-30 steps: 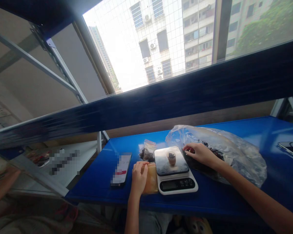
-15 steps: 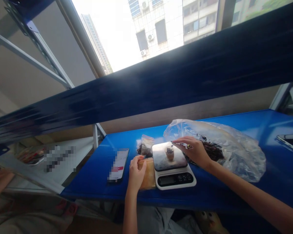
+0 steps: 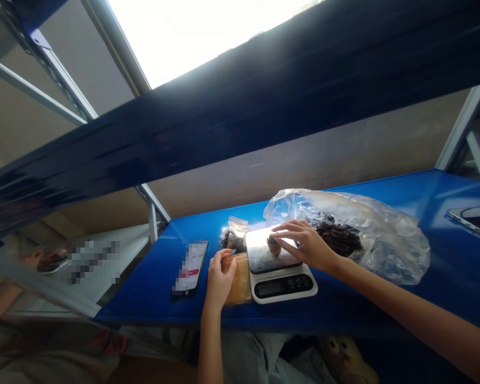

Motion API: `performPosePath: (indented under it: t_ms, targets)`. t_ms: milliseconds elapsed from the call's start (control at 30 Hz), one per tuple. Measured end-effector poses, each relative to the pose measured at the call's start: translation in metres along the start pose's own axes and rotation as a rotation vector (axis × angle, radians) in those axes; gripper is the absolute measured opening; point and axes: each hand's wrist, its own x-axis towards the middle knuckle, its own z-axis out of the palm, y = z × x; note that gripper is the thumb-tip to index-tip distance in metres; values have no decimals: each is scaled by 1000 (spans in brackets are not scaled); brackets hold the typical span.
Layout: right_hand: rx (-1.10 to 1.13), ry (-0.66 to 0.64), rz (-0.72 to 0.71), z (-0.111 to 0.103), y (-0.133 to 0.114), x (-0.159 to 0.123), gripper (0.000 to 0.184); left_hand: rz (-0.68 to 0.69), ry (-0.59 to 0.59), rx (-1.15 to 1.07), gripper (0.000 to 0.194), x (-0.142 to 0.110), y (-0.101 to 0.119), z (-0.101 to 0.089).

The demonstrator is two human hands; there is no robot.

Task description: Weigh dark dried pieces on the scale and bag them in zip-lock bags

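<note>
A white digital scale (image 3: 284, 288) with a shiny metal plate stands on the blue table. On its plate is a small light-brown cup (image 3: 274, 249) with dark bits at its mouth. My right hand (image 3: 304, 242) reaches over the plate, thumb and fingertips brought together at the cup's rim; anything between them is too small to make out. Left of the scale lies a stack of yellowish-brown flat bags (image 3: 240, 282). My left hand (image 3: 221, 274) grips its upper left corner, thumb on top. Dark dried pieces (image 3: 338, 238) spill from a large clear plastic bag (image 3: 392, 242) beyond my right hand.
Behind the brown stack sits a small zip bag (image 3: 235, 237) of dark pieces. A phone (image 3: 190, 269) showing a timer lies at left, and another device (image 3: 476, 220) at the far right. A blue shelf beam (image 3: 240, 117) crosses overhead. Another person's hand (image 3: 32, 260) is at far left.
My right hand has moved from beside the cup to its mouth, its fingertips now over the dark bits. My left hand stays on the stack. The view has tilted down slightly.
</note>
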Motion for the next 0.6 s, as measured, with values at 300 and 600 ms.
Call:
performPosePath:
  t_ms: [300,600]
  targets:
    - [-60,34,54,-2,-3,0,24,-30,-8,-63,29,0,-3,2]
    - [-92,117,58,-1,-1,-1,18,-55,-20,-68,30,-1,2,1]
